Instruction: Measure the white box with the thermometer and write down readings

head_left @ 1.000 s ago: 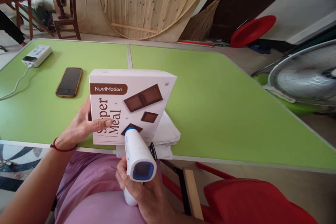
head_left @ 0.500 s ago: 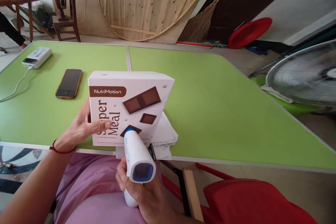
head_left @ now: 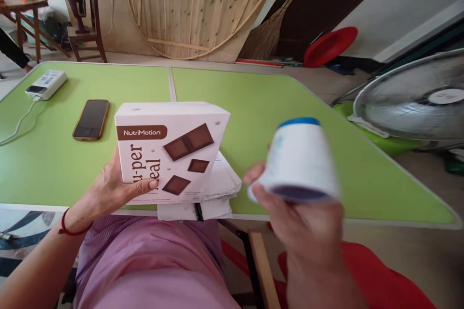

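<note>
The left hand [head_left: 105,184] pinches the white box [head_left: 217,130] at its lower left side, thumb flat across the printed front, the other fingers hidden behind. The box leans up and away from that hand over the green bench [head_left: 261,120]; whether its lower edge rests on the stack of papers [head_left: 224,181], to the hand's right, cannot be told. The right hand [head_left: 304,219] is wrapped around a white handheld device [head_left: 302,161] with a blue rim, apart from the box and blurred, so the exact finger placement is unclear. Beyond the left hand lies a phone [head_left: 91,119], and farther off that way a white power bank [head_left: 46,84]. The step in hand looks like steadying the box with one hand while the other holds the device clear of it. The next move seems to call for a firm left pinch and a right hand clear of box and papers.
</note>
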